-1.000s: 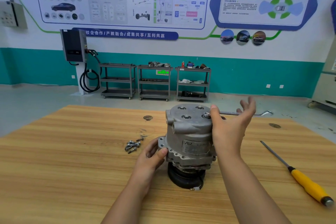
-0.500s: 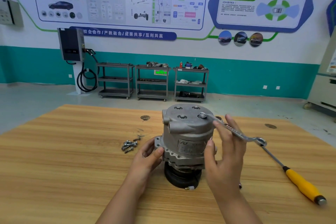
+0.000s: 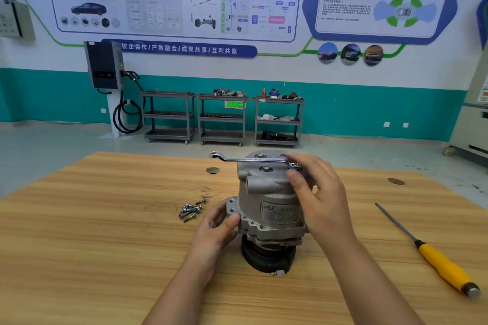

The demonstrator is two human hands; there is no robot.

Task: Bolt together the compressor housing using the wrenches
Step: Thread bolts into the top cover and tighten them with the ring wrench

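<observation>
- Swung wrench (image 3: 253, 159) round since half a second ago: then angled off toward the right edge of the surface (image 3: 105, 245), now lying level across the top of the housing (image 3: 269, 200), free ring end sticking out past its left side.
- Brought right hand (image 3: 317, 192) up from the housing's front to its top right; pinches the wrench's right end between thumb and forefinger, other fingers loosely spread.
- Keeps left hand (image 3: 216, 224) on the housing's left flange as before, gripping it, thumb pressed on the front, fingers curled round behind.
- Stands housing upright on its black pulley (image 3: 266, 258), about midway between the left and right edges of the surface.
- Left bolts (image 3: 190, 210) in a small heap just left of the housing, near the left hand but not touching it.
- Left screwdriver (image 3: 435, 258) lying flat toward the right edge, well apart from the housing, yellow handle toward the near edge, tip toward the far edge.
</observation>
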